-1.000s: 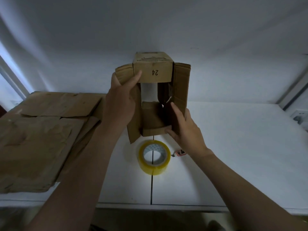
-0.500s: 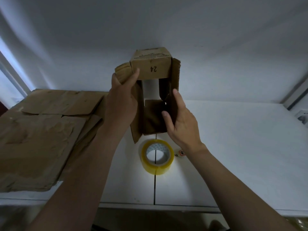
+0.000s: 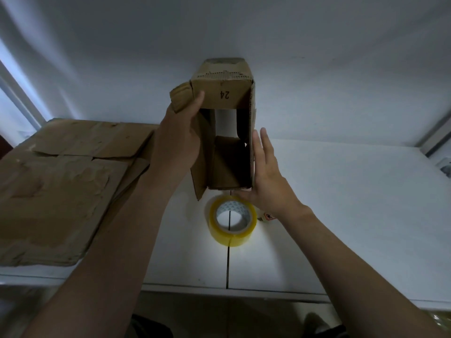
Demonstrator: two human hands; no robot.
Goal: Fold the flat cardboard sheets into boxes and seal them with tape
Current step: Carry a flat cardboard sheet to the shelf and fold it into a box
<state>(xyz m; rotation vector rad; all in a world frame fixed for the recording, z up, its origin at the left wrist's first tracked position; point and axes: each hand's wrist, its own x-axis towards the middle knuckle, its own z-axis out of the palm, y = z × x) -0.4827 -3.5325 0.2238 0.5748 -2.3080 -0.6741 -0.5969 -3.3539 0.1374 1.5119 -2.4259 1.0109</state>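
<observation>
Brown open-ended box (image 3: pixel 220 93) upright near yellow tape roll (image 3: pixel 234 239), flat sheets (image 3: pixel 53 191) left, seemingly stacked.

Both bare forearms reach up and forward from the lower corners, drawing together toward the middle. The left hand (image 3: pixel 179 142) is the higher one, its back toward the camera; it grips the left wall of the cardboard box (image 3: pixel 220 93), with the index finger stretched up onto the front panel. The right hand (image 3: pixel 268 176) stands lower, palm flat against the box's right wall; its fingers are straight, close together and pointing up; its thumb reaches in beneath the box's bottom edge.
</observation>
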